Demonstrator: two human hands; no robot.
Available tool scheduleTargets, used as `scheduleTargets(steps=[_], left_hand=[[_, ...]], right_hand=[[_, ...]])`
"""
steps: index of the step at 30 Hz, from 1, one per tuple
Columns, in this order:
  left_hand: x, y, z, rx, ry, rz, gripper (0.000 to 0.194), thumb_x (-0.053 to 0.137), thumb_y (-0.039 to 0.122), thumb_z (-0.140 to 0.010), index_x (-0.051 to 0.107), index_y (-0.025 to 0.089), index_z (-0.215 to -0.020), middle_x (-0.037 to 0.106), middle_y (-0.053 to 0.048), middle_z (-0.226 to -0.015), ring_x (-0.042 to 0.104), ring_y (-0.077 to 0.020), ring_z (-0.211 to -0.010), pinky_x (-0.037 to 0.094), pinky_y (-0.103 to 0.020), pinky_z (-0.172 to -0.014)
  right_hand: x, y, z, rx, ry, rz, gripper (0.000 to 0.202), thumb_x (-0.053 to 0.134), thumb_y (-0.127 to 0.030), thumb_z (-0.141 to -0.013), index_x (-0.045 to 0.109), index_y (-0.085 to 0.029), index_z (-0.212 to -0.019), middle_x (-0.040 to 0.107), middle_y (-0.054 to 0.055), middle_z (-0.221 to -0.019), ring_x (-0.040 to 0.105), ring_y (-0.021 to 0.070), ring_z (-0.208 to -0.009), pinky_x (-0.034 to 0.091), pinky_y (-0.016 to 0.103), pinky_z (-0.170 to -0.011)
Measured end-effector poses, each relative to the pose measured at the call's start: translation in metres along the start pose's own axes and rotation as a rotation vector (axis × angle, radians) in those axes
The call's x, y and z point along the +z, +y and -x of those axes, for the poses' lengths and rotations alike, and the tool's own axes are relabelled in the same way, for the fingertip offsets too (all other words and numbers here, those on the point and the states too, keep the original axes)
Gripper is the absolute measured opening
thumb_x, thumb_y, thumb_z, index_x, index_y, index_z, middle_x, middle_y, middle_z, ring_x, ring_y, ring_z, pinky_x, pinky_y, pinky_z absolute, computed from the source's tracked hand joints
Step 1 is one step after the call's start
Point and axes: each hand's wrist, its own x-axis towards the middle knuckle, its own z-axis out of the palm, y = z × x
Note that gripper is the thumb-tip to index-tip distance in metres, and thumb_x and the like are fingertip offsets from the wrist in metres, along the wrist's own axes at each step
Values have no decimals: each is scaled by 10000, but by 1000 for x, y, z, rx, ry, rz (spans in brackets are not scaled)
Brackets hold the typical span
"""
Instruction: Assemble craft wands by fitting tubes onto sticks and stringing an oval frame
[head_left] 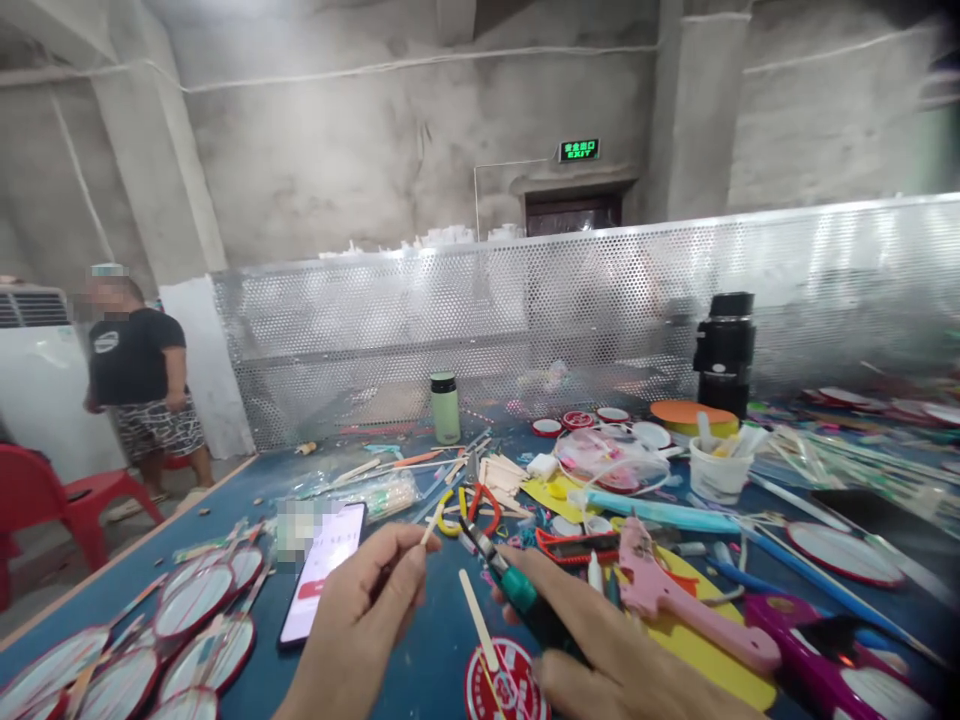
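My left hand pinches a thin wooden stick between thumb and fingers. Just to its right, my right hand is wrapped round the green and black handles of pliers, whose jaws point up and left towards the stick. Between the hands, another wooden stick lies with its lower end over a round red and white disc. A phone with a lit screen lies left of my left hand.
Round red-rimmed discs lie at the left. Ahead stand a green bottle and a black flask. Right of my hands are a pink glue gun and a white cup. A person stands beyond the table at left.
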Motion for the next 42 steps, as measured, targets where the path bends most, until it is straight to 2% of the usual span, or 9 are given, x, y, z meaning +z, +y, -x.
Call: scheduleTargets(steps=[5,8,13,17,24,27,30,35,42], left_hand=[[3,2,7,-32,-20,-66,412,584,544,-806,640,190,-1009,457,39,-594,327,-76,-464,192,-198,-419],[5,-1,9,-39,-43,-84,408,589,544,-805,653,198,-1012,466,34,-599,340,-80,-473,212,-195,-420],[5,-5,9,-65,-49,-64,381,586,543,-809,651,220,-999,472,39,-607,364,-86,-475,254,-195,-432],[6,-3,11,-62,-31,-81,361,590,540,-805,640,235,-991,499,31,-619,391,-99,-480,271,-207,-436],[15,3,19,-47,32,-120,311,602,541,-772,633,231,-779,468,31,-570,340,-103,-465,228,-217,-415],[15,1,20,-57,15,-146,323,596,541,-781,605,226,-712,444,36,-553,315,-97,-455,218,-212,-403],[14,-1,21,-39,2,-177,316,595,523,-793,590,223,-693,454,36,-556,327,-98,-457,243,-212,-414],[15,2,22,-20,-30,-207,313,564,493,-834,570,208,-703,438,41,-570,341,-96,-481,257,-206,-438],[16,2,23,-8,-23,-174,316,579,484,-834,565,203,-689,407,47,-559,299,-85,-469,202,-207,-418]], right_hand=[[6,5,5,12,-22,166,650,574,-130,-694,547,-388,-1289,670,50,-1158,502,389,-1223,413,529,-984],[8,11,8,7,-14,223,708,602,-158,-710,471,-377,-1370,647,67,-1204,511,416,-1197,413,552,-981],[12,15,11,-29,52,195,688,638,-201,-740,462,-367,-1384,611,72,-1264,540,404,-1142,448,519,-951],[16,21,11,1,64,244,698,658,-213,-737,459,-346,-1392,609,79,-1258,543,396,-1123,445,514,-948],[22,38,8,25,66,416,724,669,-226,-713,459,-300,-1401,610,108,-1235,549,370,-1079,433,505,-935],[23,42,6,13,45,541,738,671,-242,-698,459,-266,-1405,621,134,-1201,567,364,-1032,436,510,-917],[25,42,5,-17,10,682,750,646,-253,-704,431,-218,-1422,623,162,-1181,576,373,-1006,460,524,-876],[29,36,6,-12,-11,898,794,528,-151,-664,370,-144,-1442,616,159,-1186,581,341,-1024,492,491,-859],[28,32,8,-58,-32,963,748,527,-186,-705,364,-173,-1435,638,132,-1176,614,319,-979,517,455,-826]])
